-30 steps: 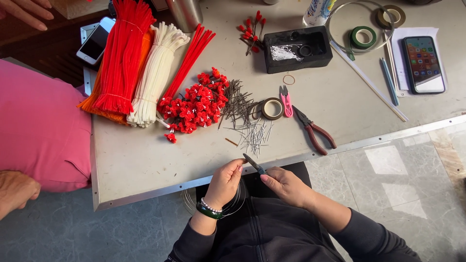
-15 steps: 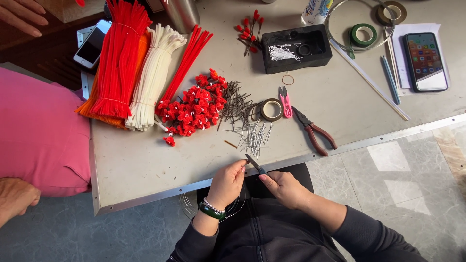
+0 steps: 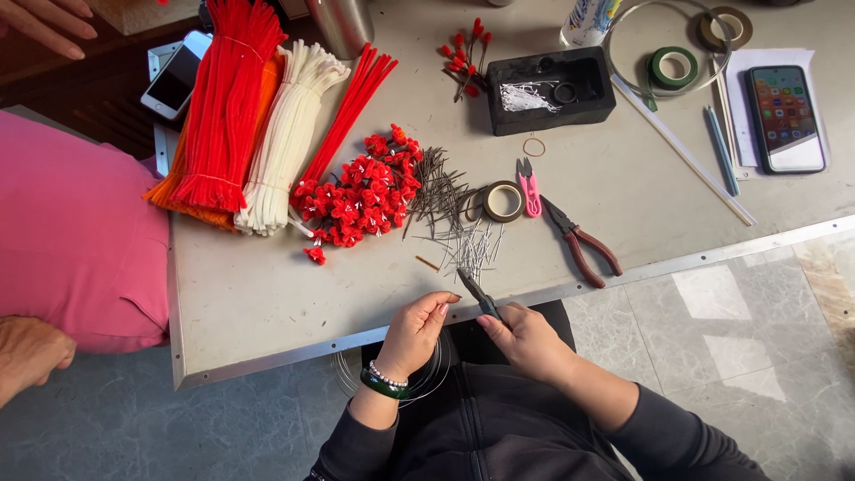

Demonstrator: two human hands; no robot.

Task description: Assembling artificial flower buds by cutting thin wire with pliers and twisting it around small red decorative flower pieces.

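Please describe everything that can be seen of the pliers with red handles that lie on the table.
The pliers lie flat on the grey table, near its metal front edge. The two handles look coated in dark red plastic and spread apart toward the lower right. The dark metal jaws point to the upper left, toward the pink snips. No hand touches them; the right hand works nearby, below and to the left.
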